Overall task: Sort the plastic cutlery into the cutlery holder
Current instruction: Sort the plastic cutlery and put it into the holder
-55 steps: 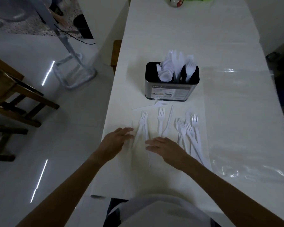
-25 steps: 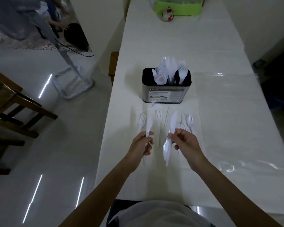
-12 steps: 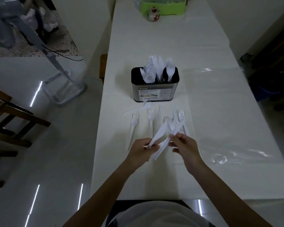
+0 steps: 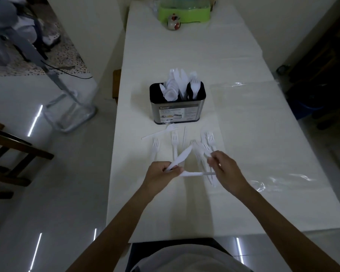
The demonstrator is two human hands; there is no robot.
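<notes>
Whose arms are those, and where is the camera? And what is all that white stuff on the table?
Those are a person's two bare arms; there is no robot here. The camera sits on the person's head and looks down, so you see what they see. On the long white table stands a dark cutlery holder with white plastic cutlery sticking up out of it. In front of it, plastic forks lie loose on the table. The left hand holds a plastic knife that points up and away. A second white piece runs from the left hand's fingers to the right hand, which pinches its end. I cannot tell what kind it is. At the far end sits a green tray.
</notes>
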